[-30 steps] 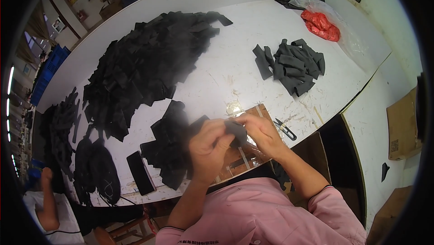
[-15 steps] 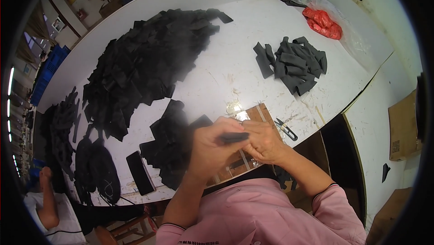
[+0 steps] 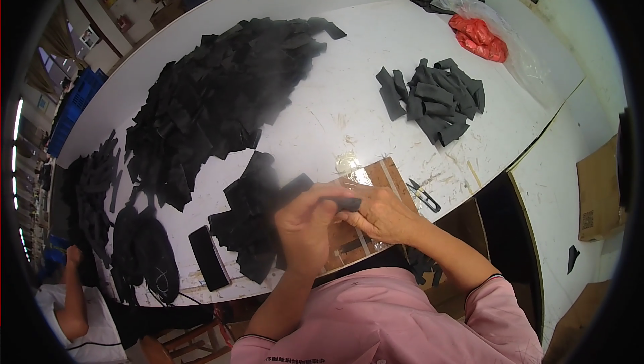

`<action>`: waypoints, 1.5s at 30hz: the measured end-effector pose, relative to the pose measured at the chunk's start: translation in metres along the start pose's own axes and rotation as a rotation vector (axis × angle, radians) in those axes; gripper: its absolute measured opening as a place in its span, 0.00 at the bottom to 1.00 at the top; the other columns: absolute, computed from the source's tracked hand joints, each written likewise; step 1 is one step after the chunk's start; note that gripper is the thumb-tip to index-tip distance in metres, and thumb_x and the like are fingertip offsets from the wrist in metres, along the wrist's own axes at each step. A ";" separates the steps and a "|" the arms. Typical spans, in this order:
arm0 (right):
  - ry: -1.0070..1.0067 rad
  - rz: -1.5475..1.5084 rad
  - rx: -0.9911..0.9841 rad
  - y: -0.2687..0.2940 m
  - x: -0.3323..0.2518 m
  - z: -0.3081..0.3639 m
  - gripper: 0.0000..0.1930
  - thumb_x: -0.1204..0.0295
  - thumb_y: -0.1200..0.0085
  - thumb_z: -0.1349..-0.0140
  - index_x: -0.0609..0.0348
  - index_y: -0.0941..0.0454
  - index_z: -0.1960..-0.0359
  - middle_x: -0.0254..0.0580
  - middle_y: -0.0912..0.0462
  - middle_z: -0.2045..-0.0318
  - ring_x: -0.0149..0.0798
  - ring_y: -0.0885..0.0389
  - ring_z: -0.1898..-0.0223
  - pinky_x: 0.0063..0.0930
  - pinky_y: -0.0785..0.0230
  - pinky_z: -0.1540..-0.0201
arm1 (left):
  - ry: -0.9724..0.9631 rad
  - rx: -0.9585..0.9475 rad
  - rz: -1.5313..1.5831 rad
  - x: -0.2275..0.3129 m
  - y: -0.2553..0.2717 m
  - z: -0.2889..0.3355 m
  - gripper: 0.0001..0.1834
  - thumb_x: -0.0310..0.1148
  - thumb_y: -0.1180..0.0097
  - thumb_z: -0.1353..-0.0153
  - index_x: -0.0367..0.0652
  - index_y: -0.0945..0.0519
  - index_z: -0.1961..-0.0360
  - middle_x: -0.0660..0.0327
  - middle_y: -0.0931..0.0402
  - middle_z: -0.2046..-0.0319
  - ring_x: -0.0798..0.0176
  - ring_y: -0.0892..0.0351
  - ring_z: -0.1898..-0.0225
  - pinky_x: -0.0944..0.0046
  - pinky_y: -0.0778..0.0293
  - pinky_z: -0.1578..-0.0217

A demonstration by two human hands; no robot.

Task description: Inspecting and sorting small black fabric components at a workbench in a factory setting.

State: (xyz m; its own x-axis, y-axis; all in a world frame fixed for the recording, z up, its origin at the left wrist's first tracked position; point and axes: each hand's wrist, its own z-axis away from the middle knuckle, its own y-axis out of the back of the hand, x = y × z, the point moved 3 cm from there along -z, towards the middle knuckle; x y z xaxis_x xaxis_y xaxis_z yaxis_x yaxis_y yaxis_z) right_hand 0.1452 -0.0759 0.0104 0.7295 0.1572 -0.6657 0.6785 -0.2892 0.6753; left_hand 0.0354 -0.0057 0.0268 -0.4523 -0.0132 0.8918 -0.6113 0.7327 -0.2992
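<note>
A small dark fabric piece point(image 3: 347, 203) is between my two hands, above a brown board with strips of tape point(image 3: 387, 175). My left hand point(image 3: 305, 224) is closed with its thumb and fingers round one end of the piece. My right hand point(image 3: 384, 215) pinches the other end; its fingertips are partly hidden. Just right of the board lies a pair of black-handled thread snips point(image 3: 424, 196). A loose pile of black fabric pieces point(image 3: 248, 220) sits beside my left hand, partly covered by it.
A large heap of black fabric pieces point(image 3: 215, 89) spreads over the white table point(image 3: 349, 106) at the far left. A smaller grey-black pile point(image 3: 439, 99) lies at the right, near a red bag point(image 3: 477, 38). A black rectangular block point(image 3: 208, 256) lies at the near left. Another person's arm point(image 3: 72, 297) shows at lower left.
My left hand has moved slightly left and down, and its fingers have turned over the fabric piece. My right hand has shifted slightly left. The piles lie as before.
</note>
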 end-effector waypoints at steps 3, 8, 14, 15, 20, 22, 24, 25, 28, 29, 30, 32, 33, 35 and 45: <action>0.023 0.101 -0.017 0.007 -0.009 -0.006 0.14 0.61 0.54 0.45 0.60 0.31 0.79 0.48 0.29 0.81 0.51 0.29 0.76 0.40 0.38 0.72 | -0.038 0.146 0.291 0.002 0.012 -0.001 0.11 0.33 0.49 0.45 0.35 0.26 0.67 0.52 0.26 0.68 0.58 0.29 0.65 0.61 0.34 0.59; 0.025 0.126 -0.023 -0.013 0.004 0.003 0.16 0.58 0.55 0.45 0.58 0.31 0.81 0.46 0.28 0.82 0.49 0.28 0.76 0.39 0.37 0.74 | 0.064 0.046 0.287 -0.010 0.017 -0.002 0.12 0.34 0.48 0.46 0.36 0.27 0.65 0.52 0.26 0.65 0.55 0.29 0.61 0.58 0.35 0.56; -0.005 0.098 -0.036 0.006 -0.014 -0.001 0.15 0.60 0.54 0.45 0.63 0.28 0.72 0.49 0.26 0.79 0.50 0.27 0.75 0.38 0.35 0.74 | 0.187 -0.076 0.203 -0.004 0.007 -0.007 0.07 0.23 0.42 0.54 0.33 0.23 0.72 0.56 0.25 0.69 0.66 0.28 0.64 0.69 0.32 0.62; -0.011 0.092 -0.041 0.005 -0.012 -0.002 0.15 0.60 0.54 0.45 0.63 0.28 0.72 0.49 0.26 0.79 0.50 0.27 0.75 0.38 0.35 0.74 | 0.196 -0.071 0.204 0.007 0.002 -0.012 0.07 0.23 0.42 0.54 0.33 0.23 0.72 0.56 0.25 0.69 0.66 0.28 0.64 0.69 0.32 0.62; 0.004 0.102 0.078 -0.022 0.005 0.013 0.09 0.68 0.49 0.50 0.61 0.31 0.80 0.48 0.28 0.84 0.50 0.29 0.80 0.38 0.37 0.79 | 0.079 -0.243 -0.493 -0.006 0.004 -0.009 0.03 0.18 0.46 0.53 0.30 0.24 0.74 0.59 0.26 0.70 0.73 0.28 0.72 0.78 0.34 0.73; -0.013 0.105 0.050 -0.025 0.010 0.014 0.09 0.68 0.49 0.49 0.61 0.30 0.73 0.48 0.27 0.81 0.51 0.27 0.78 0.39 0.35 0.77 | 0.170 -0.197 -0.359 -0.016 0.010 -0.005 0.04 0.18 0.47 0.52 0.31 0.24 0.72 0.57 0.27 0.66 0.70 0.28 0.69 0.74 0.29 0.70; 0.019 0.088 0.000 -0.009 0.003 0.004 0.10 0.67 0.50 0.48 0.61 0.30 0.76 0.48 0.28 0.84 0.48 0.28 0.82 0.36 0.35 0.78 | 0.240 -0.096 -0.204 -0.007 0.010 -0.005 0.07 0.22 0.51 0.46 0.30 0.26 0.67 0.57 0.27 0.65 0.68 0.27 0.67 0.71 0.28 0.67; 0.062 0.033 -0.002 0.004 -0.007 -0.002 0.10 0.67 0.51 0.48 0.62 0.30 0.78 0.48 0.28 0.84 0.46 0.29 0.83 0.34 0.35 0.79 | 0.162 -0.005 -0.063 0.000 0.009 -0.002 0.08 0.23 0.53 0.44 0.29 0.26 0.65 0.57 0.27 0.66 0.69 0.27 0.67 0.72 0.28 0.67; -0.106 -0.577 0.084 0.044 -0.006 -0.035 0.21 0.56 0.61 0.42 0.63 0.28 0.78 0.39 0.29 0.87 0.34 0.30 0.85 0.24 0.38 0.80 | 0.089 0.243 -0.551 -0.023 0.057 0.020 0.09 0.21 0.52 0.48 0.35 0.26 0.64 0.60 0.24 0.70 0.71 0.27 0.67 0.73 0.31 0.68; -0.235 -0.786 0.118 0.056 0.001 -0.050 0.28 0.50 0.70 0.39 0.62 0.26 0.77 0.35 0.30 0.89 0.30 0.31 0.85 0.21 0.39 0.80 | 0.149 0.223 -0.814 -0.032 0.064 0.028 0.09 0.21 0.51 0.50 0.34 0.26 0.66 0.58 0.25 0.71 0.68 0.26 0.70 0.71 0.31 0.68; -0.301 -0.709 0.273 0.062 0.016 -0.053 0.30 0.48 0.71 0.40 0.63 0.26 0.75 0.34 0.31 0.89 0.28 0.32 0.85 0.19 0.41 0.80 | 0.136 0.157 -0.894 -0.041 0.065 0.034 0.10 0.22 0.50 0.53 0.35 0.26 0.66 0.56 0.26 0.71 0.63 0.26 0.69 0.68 0.31 0.67; -0.428 -0.553 0.442 0.051 0.037 -0.037 0.31 0.46 0.70 0.40 0.64 0.26 0.73 0.34 0.32 0.89 0.26 0.35 0.86 0.16 0.42 0.81 | 0.001 0.027 -1.143 -0.047 0.058 0.042 0.13 0.26 0.45 0.58 0.36 0.27 0.67 0.54 0.28 0.69 0.52 0.29 0.66 0.60 0.33 0.62; -0.472 -0.526 0.385 0.036 0.033 -0.021 0.30 0.47 0.70 0.40 0.64 0.27 0.75 0.34 0.32 0.89 0.25 0.35 0.87 0.17 0.42 0.82 | -0.054 0.048 -1.226 -0.053 0.054 0.046 0.14 0.31 0.43 0.59 0.37 0.27 0.69 0.54 0.30 0.70 0.50 0.32 0.65 0.57 0.35 0.63; -0.563 -0.596 0.240 -0.001 0.026 0.015 0.23 0.54 0.65 0.39 0.61 0.28 0.78 0.31 0.32 0.89 0.24 0.36 0.86 0.18 0.43 0.83 | 0.009 0.115 -1.395 -0.069 0.045 0.048 0.13 0.33 0.44 0.57 0.38 0.28 0.71 0.54 0.31 0.73 0.51 0.32 0.68 0.57 0.35 0.67; -0.527 -0.519 -0.197 -0.084 0.000 0.045 0.21 0.60 0.60 0.39 0.66 0.30 0.81 0.41 0.29 0.88 0.32 0.30 0.84 0.27 0.38 0.78 | 0.156 0.142 -0.952 -0.042 0.094 0.042 0.05 0.24 0.48 0.54 0.32 0.24 0.76 0.52 0.27 0.75 0.54 0.26 0.72 0.64 0.31 0.69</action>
State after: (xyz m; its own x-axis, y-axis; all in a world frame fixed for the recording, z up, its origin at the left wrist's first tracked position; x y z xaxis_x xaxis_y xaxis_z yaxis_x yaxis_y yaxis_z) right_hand 0.0844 -0.0942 -0.0601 0.2086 -0.2586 -0.9432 0.9619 -0.1202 0.2457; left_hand -0.0299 0.0354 -0.0530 0.3562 -0.4594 0.8137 -0.7536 0.3737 0.5408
